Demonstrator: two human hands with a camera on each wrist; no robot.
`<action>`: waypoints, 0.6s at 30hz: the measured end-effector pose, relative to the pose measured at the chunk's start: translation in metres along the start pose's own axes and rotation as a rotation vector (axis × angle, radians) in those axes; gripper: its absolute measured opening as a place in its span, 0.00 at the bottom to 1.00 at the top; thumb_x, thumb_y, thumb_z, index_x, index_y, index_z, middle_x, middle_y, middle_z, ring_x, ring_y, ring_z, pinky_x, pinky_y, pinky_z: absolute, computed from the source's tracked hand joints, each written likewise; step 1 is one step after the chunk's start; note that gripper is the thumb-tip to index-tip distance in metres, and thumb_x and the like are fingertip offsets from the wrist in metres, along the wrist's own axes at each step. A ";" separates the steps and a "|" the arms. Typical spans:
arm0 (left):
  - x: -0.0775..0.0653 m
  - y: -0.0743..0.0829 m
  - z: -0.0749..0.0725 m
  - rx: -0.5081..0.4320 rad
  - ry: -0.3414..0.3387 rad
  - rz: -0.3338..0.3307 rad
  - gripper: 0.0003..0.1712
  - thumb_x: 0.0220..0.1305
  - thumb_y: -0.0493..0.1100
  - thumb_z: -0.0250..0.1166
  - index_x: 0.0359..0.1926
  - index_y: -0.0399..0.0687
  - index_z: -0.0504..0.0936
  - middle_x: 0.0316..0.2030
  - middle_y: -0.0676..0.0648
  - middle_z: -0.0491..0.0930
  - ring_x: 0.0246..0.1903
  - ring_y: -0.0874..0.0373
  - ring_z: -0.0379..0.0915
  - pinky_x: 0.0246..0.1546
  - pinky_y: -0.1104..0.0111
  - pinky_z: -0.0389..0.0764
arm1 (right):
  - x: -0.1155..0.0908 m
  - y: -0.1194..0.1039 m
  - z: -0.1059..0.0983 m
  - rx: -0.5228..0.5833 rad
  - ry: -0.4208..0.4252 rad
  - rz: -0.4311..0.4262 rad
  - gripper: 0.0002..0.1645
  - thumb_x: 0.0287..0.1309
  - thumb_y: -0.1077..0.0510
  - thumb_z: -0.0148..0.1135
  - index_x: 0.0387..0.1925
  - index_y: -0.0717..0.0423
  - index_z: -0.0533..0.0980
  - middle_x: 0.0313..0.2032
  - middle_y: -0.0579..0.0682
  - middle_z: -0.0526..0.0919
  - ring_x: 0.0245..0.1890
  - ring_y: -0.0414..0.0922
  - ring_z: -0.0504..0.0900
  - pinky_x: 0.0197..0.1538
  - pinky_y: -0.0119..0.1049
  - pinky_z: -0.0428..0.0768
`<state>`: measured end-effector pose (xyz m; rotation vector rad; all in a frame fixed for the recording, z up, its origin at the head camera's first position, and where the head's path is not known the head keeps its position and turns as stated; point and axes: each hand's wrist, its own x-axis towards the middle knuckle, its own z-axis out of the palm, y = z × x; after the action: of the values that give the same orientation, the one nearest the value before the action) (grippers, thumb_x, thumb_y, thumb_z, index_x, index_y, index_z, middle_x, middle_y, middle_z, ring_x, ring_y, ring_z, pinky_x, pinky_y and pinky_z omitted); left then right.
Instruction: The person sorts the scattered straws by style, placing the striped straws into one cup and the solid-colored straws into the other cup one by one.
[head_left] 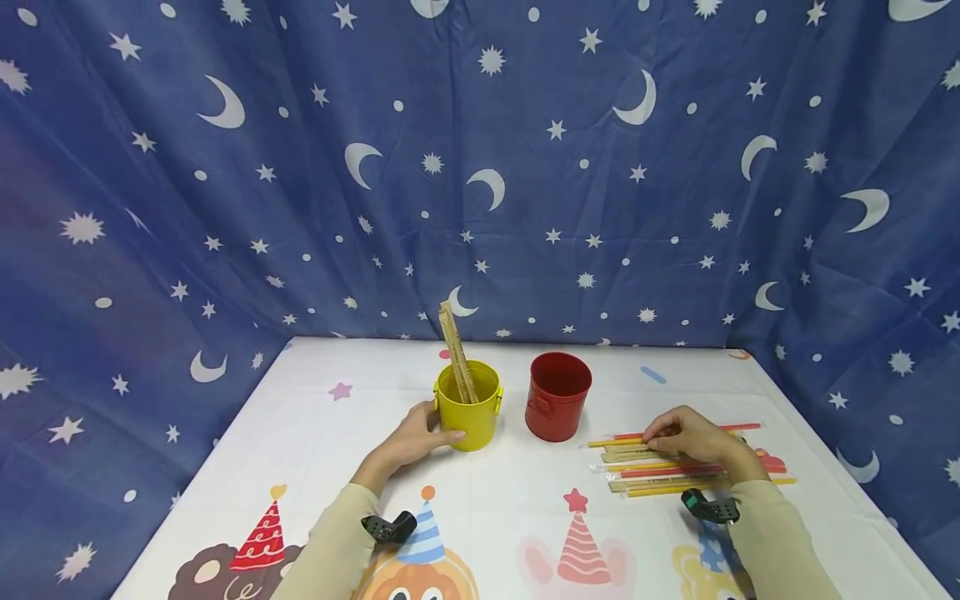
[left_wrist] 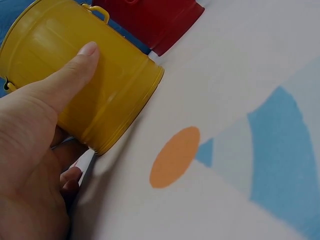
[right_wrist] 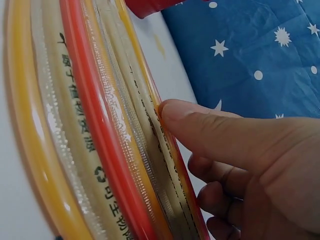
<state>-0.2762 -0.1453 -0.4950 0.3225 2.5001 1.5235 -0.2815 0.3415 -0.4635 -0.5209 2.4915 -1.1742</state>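
My left hand grips a yellow bucket, its thumb lying across the near side and the other fingers round the back. Several tan wrapped straws lean upright in that bucket. To the right, my right hand is over a row of straws in clear wrappers. Its thumb and curled fingers pinch a yellow straw at the row's far edge. Beside it lie tan straws with printed characters, a red straw and more yellow straws.
A red bucket stands just right of the yellow one, its mouth facing up. The white tablecloth has printed party hats and animals. Behind the table hangs a blue curtain with moons and stars.
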 end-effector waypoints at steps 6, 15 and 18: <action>0.000 -0.001 0.001 0.003 0.005 -0.001 0.49 0.58 0.54 0.75 0.73 0.36 0.66 0.73 0.36 0.66 0.74 0.39 0.61 0.77 0.47 0.61 | 0.000 -0.003 0.002 -0.038 0.020 -0.008 0.07 0.60 0.68 0.66 0.38 0.71 0.84 0.34 0.57 0.85 0.27 0.34 0.71 0.29 0.25 0.72; 0.000 -0.002 0.001 0.000 -0.003 0.010 0.47 0.58 0.54 0.74 0.72 0.36 0.67 0.72 0.36 0.67 0.73 0.38 0.62 0.76 0.46 0.61 | 0.001 -0.001 0.005 -0.083 0.038 -0.044 0.06 0.57 0.69 0.68 0.36 0.71 0.84 0.34 0.58 0.87 0.28 0.32 0.72 0.30 0.25 0.74; 0.001 -0.002 0.000 0.000 0.000 0.012 0.47 0.58 0.54 0.74 0.72 0.37 0.67 0.72 0.36 0.67 0.74 0.38 0.62 0.76 0.46 0.61 | 0.003 -0.001 0.004 -0.092 0.042 -0.043 0.06 0.57 0.68 0.69 0.36 0.69 0.85 0.34 0.57 0.87 0.28 0.32 0.72 0.30 0.25 0.74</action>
<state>-0.2770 -0.1458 -0.4974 0.3376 2.5028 1.5274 -0.2818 0.3368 -0.4655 -0.5827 2.5918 -1.1016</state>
